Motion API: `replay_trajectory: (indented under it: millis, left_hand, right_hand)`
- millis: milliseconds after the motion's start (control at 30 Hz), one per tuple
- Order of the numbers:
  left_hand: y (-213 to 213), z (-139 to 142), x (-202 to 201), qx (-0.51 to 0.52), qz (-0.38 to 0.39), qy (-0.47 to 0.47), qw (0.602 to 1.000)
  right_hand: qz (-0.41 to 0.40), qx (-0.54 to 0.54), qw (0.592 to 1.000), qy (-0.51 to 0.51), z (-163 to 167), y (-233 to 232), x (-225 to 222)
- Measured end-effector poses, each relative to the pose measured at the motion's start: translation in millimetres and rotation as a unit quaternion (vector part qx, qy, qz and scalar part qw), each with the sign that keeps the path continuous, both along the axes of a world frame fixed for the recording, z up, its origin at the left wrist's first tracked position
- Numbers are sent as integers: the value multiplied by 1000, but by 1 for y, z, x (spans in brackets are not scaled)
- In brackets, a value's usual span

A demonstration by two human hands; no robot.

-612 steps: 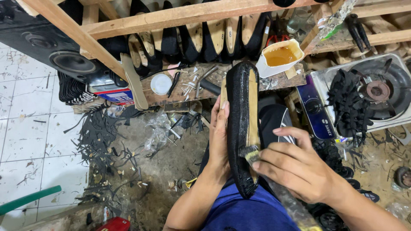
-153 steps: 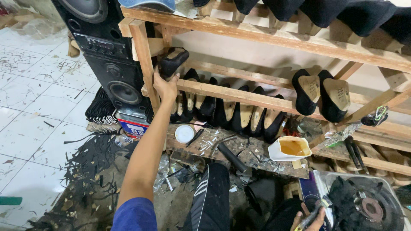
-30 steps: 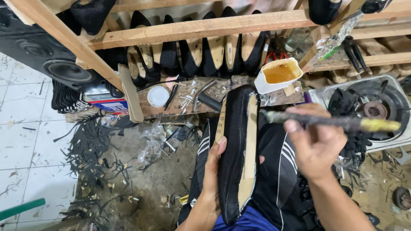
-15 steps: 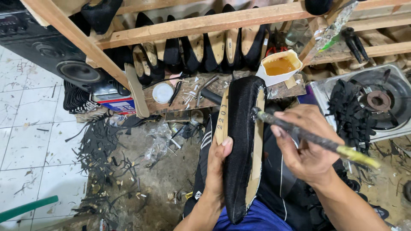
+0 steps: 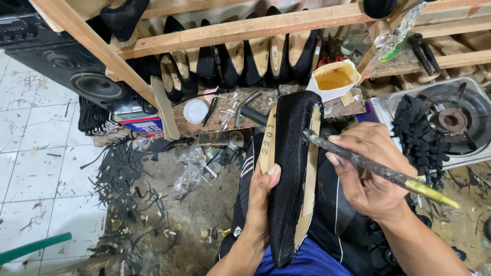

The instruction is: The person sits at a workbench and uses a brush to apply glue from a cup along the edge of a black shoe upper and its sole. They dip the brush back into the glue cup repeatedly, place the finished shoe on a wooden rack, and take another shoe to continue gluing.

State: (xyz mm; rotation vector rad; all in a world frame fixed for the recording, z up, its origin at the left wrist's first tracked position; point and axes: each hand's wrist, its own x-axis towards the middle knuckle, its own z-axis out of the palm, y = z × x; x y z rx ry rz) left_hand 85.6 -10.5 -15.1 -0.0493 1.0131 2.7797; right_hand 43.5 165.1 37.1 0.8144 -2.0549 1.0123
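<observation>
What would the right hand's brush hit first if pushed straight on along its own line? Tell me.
The right hand holds the brush with its tip already at the upper edge of the black shoe held by the left hand. It would probably press into that shoe first; depth is hard to judge.

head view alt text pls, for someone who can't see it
Seen from above, a person's left hand holds a black shoe upper upright on their lap while the right hand touches a glue-caked brush to its edge. Behind it, a white cup of amber glue sits on a cluttered wooden bench under a rack of black shoes.
</observation>
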Motion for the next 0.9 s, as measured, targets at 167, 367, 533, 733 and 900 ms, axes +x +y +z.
replay_trajectory:
  millis: [167,367,533,733,900]
  left_hand:
    - [-2,5,-2,12,2,-3,1000]
    - [-3,1,-2,31,9,-2,999]
    - [-4,-4,-5,18,41,-21,999]
    - [-3,-2,-2,43,17,-16,999]
    - [-4,1,-1,50,6,5,999]
  right_hand:
    - [25,30,999,-3,0,0,3]
    - [51,36,998,2,-4,-2,7]
    - [75,28,997,-15,-3,-4,13]
    - [75,17,997,5,-3,-2,11]
    - [66,60,996,0,6,0,10]
